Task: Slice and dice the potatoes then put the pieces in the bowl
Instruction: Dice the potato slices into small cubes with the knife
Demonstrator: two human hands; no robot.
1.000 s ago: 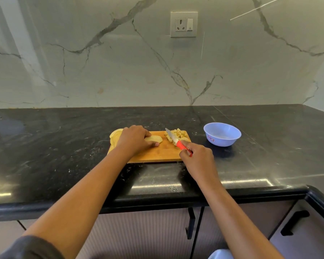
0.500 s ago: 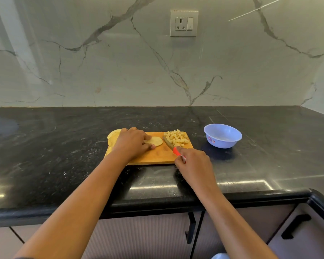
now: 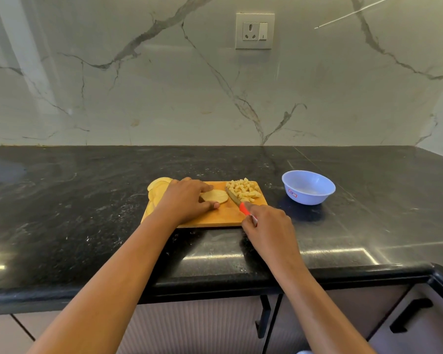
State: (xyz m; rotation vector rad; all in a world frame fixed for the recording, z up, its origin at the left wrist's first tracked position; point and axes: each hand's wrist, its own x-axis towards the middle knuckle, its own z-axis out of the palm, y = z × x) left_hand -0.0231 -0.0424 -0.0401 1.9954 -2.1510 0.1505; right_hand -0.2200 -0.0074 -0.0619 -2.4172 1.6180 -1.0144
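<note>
Dicing stage: judged mid-task. One potato slice (image 3: 214, 195) lies flat on the board (image 3: 225, 216), with cubes already cut beside it.
left grip (image 3: 187, 198): clamped on the slice, forefinger at the far edge and thumb at the near edge, pinning it down.
right grip (image 3: 266, 223): clenched round the red handle of the knife (image 3: 241, 205). The blade lies low on the board between the slice and the diced pile (image 3: 243, 191).
spare slices (image 3: 159, 186): stacked at the board's far left end, partly hidden behind the left grip.
bowl (image 3: 308, 198): on the surface (image 3: 87, 200), well apart to the right of the board. No pieces visible inside.
slice handling: my read is light, stiff and thin, with wet cut faces that are likely slippery. It could skate under the blade, so hold it by the rim with fingertips tucked back from the edge.
dice handling: small, loose and light, so they'll scatter if swept fast. Probably best gathered against the flat of the blade or scraped off a tilted board.
bowl handling: looks like thin plastic and may slide on the polished surface. Steady it at the rim.
writing: the bowl's wall has a red-and-white sticker (image 3: 292, 193), too small to read. No mark is visible on the knife. The wall socket (image 3: 255, 31) has no legible branding.
</note>
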